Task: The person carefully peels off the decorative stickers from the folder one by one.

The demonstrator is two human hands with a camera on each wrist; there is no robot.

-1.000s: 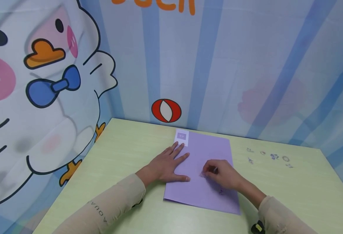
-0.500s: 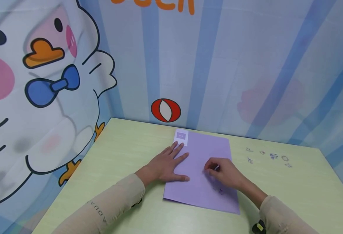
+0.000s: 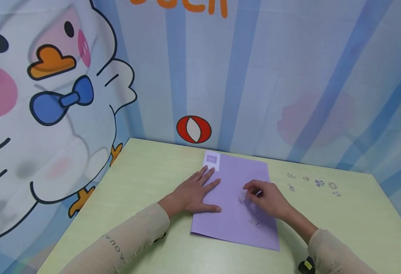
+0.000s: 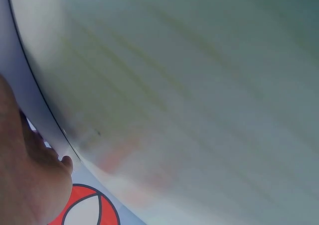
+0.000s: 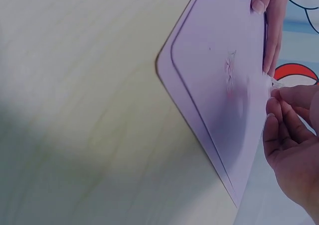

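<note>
My left hand (image 3: 195,192) lies with fingers spread on the left side of a purple folder-like sheet (image 3: 234,228), below a white label (image 3: 212,160) in its upper left corner. Over the middle of the sheet, my right hand (image 3: 267,198) pinches a small clear, whitish sticker-like piece (image 3: 243,195) between thumb and fingertips. A small dark-lined sticker (image 3: 257,224) sits on the sheet's lower right part. From the right wrist, the pinched clear piece (image 5: 274,83) shows at the fingertips, and the sheet's two layers (image 5: 172,60) are visible at one corner.
Several small cut-out stickers, among them a ring-shaped one (image 3: 333,185) and a dark patterned one (image 3: 319,183), lie on the pale yellow table (image 3: 341,224) at right. Behind the table's back edge hangs a printed cloth backdrop (image 3: 207,76).
My right hand has risen slightly off the sheet and moved right and away from me, with the clear piece now showing at its fingertips. The left hand has stayed put.
</note>
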